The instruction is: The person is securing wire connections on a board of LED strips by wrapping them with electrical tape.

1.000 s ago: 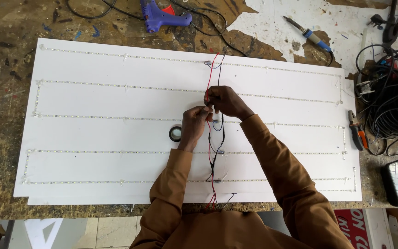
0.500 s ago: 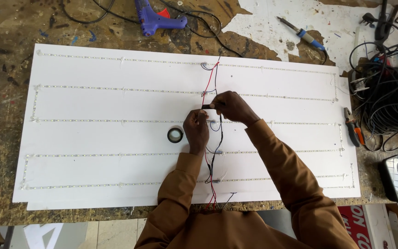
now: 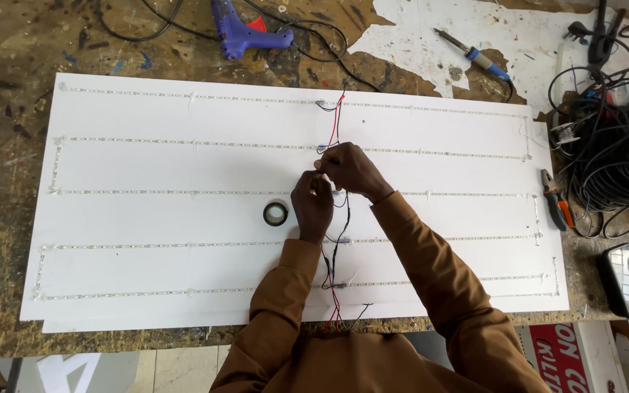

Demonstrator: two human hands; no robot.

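Scuffed paint-stained wooden bench (image 3: 9, 109) carries a large white rectangular panel (image 3: 183, 167) lined with rows of thin LED strip (image 3: 183, 144). Head view: left hand (image 3: 312, 207) and right hand (image 3: 349, 169) meet mid-panel, fingers pinched shut on the thin red and black wires (image 3: 336, 124). Black tape roll (image 3: 276, 214) sits just left of them. Blue glue gun (image 3: 245, 33) lies at the bench's far edge.

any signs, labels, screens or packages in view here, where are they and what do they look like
Red sign: below the bench edge at lower right, a flat panel, red with white lettering, partly cut off.
Phone: flat on the bench at the right edge, a dark rounded rectangle, its glossy screen showing only reflections.
Grey panel: lower left under the bench, grey with a white shape on it.
No packages are visible.
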